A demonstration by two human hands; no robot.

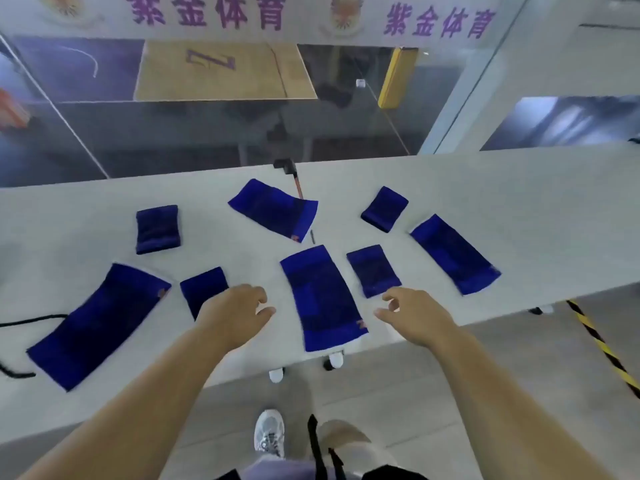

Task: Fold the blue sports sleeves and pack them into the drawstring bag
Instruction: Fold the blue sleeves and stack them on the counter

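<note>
Several blue sports sleeves lie flat on a pale grey table (502,188). One long sleeve (323,297) lies between my hands near the front edge. My left hand (235,315) hovers at its left, fingers loosely curled, holding nothing, partly covering a short folded sleeve (202,287). My right hand (410,315) hovers at its right, fingers relaxed and empty, just below another short sleeve (374,270). More long sleeves lie at the far left (98,323), the back middle (273,209) and the right (455,254). Short ones lie at the back left (157,228) and back right (384,208). No bag body shows.
A black cord (20,322) runs off the left edge of the table. A glass wall stands behind the table. Yellow-and-black floor tape (602,348) runs at the right. My shoe (269,433) is on the floor below the table's front edge.
</note>
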